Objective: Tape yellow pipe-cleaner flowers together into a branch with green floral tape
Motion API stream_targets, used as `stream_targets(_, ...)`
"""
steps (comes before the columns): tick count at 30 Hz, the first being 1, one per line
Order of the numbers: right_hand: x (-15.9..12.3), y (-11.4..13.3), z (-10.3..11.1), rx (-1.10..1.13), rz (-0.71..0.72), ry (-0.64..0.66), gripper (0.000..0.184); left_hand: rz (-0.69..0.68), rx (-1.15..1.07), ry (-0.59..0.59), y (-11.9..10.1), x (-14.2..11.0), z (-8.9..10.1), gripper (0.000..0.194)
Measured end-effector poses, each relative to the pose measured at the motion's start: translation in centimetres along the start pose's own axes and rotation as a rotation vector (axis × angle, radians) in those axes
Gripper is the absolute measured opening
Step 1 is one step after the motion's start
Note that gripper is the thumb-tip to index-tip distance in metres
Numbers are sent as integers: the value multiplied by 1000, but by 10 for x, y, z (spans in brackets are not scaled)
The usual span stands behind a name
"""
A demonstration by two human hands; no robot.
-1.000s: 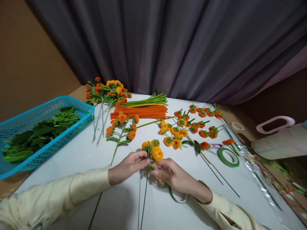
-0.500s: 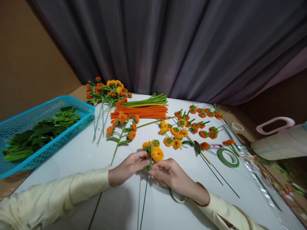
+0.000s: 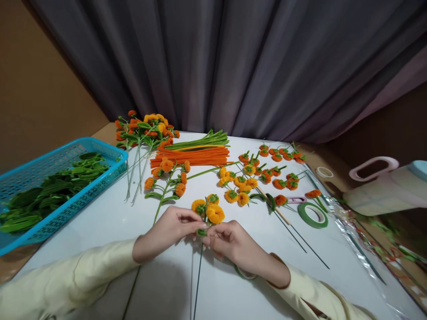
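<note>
Between my hands stands a fuzzy yellow flower stem [image 3: 215, 214], with several yellow blooms at its top and a thin dark wire running down toward me. The fingertips of my left hand [image 3: 175, 230] are closed on the stem's left side, just under the blooms. My right hand [image 3: 235, 243] pinches the same stem from the right, a little lower. A small green piece [image 3: 201, 232] shows at the stem between my fingertips. Partly hidden beneath my right wrist, a tape roll [image 3: 246, 273] lies on the white table [image 3: 160, 289].
On the left is a blue basket [image 3: 75, 195] of green leaves. Finished-looking flower sprays [image 3: 147, 129], orange pipe cleaners [image 3: 191, 156] and a flowered stem [image 3: 163, 192] lie behind my hands. Rightward are loose yellow blooms [image 3: 243, 199], orange blooms [image 3: 279, 183], green tape [image 3: 313, 216] and a pitcher [image 3: 383, 193].
The view has shifted slightly. My left hand has turned a little, and the left yellow bloom has tipped outward to the left. Both hands stay on the stem.
</note>
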State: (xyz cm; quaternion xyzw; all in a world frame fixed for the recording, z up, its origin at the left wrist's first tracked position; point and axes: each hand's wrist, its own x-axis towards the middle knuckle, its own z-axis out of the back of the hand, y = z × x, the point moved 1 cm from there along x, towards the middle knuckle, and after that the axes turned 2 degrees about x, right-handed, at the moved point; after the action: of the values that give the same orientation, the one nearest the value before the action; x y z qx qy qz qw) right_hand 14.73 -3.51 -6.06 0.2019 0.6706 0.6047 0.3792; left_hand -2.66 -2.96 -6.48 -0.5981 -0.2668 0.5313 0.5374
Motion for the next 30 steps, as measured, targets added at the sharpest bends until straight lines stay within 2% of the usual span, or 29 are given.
stream_targets(2, -2, 4, -2, -25, 29, -2, 28, -25, 103, 113, -15, -3, 7, 27)
stream_targets(5, -3, 8, -5, -84, 88, -11, 31, -35, 165, 212, -31, -8, 11, 26)
stream_targets(10, -2, 9, -7, -172, 76, -41, 28, -1, 247, 174, -34, -10, 9, 15)
stream_targets(17, -1, 9, 3, -14, 83, 192, 29, 11, 214, 243, -29, -6, 16, 13)
stream_targets(22, 1, 8, 7, -82, 77, 140, 26, 6, 224, 214, -28, -7, 14, 14)
stream_targets(27, 6, 3, 8, 3, 65, 146, 32, -110, 322, 195, -30, -8, 14, 18)
stream_targets(30, 9, -2, 9, 111, 67, 206, 36, -197, 319, 262, -32, -6, 15, 22)
